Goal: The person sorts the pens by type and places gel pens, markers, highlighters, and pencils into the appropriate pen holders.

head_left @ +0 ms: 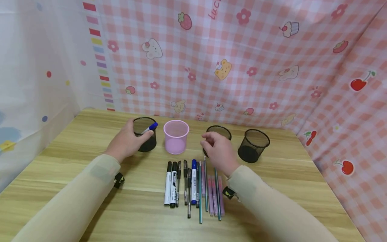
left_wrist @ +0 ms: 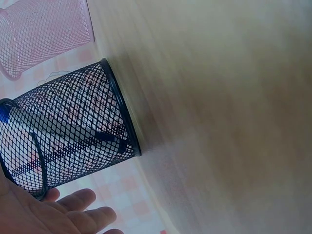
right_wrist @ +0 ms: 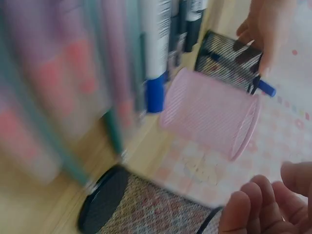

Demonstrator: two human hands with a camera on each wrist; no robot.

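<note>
At the leftmost black mesh pen cup [head_left: 148,145], my left hand [head_left: 124,143] rests against the side and rim, thumb in front. A blue-capped marker [head_left: 153,126] leans inside that cup, its cap above the rim. Through the mesh in the left wrist view, the marker [left_wrist: 58,127] lies slanted, and my left fingers [left_wrist: 80,199] extend loosely past the cup. My right hand [head_left: 222,153] is in front of another black mesh cup [head_left: 225,131], partly hiding it. Its fingers are loosely bent with nothing between them, as the right wrist view shows.
A pink mesh cup [head_left: 176,143] stands between the hands, and a black one [head_left: 253,148] at right. In front lie black-capped markers [head_left: 167,186], black pens [head_left: 185,186], a blue-capped marker [head_left: 194,181], teal pencils [head_left: 200,198] and pink-purple pens [head_left: 214,198]. A checked curtain [head_left: 193,67] hangs behind.
</note>
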